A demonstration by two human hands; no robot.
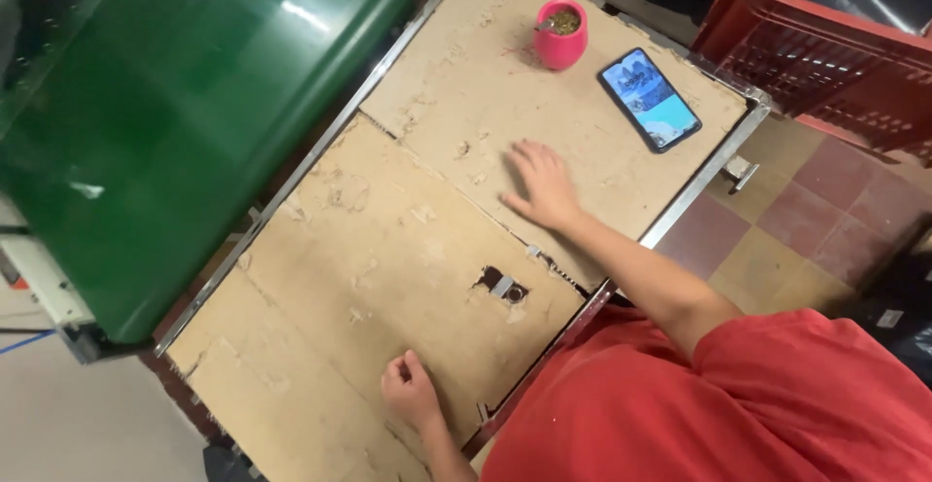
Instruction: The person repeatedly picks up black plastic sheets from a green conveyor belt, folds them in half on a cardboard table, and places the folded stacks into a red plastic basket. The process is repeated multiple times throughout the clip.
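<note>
My right hand [544,186] lies flat, palm down with the fingers spread, on the worn brown fibreboard tabletop [388,239]. It holds nothing. My left hand [408,390] rests on the board near its metal-edged front, curled into a fist with nothing visible in it. A pink cup [561,33] filled with green herb and a metal straw stands beyond my right hand. A smartphone [649,99] with a lit screen lies face up near the table's corner. My red sleeve covers the lower right.
A hole with a metal part [505,286] sits in the board between my hands. A large green belt surface [194,103] runs along the table's far side. A red plastic crate [825,35] stands over the tiled floor [806,210].
</note>
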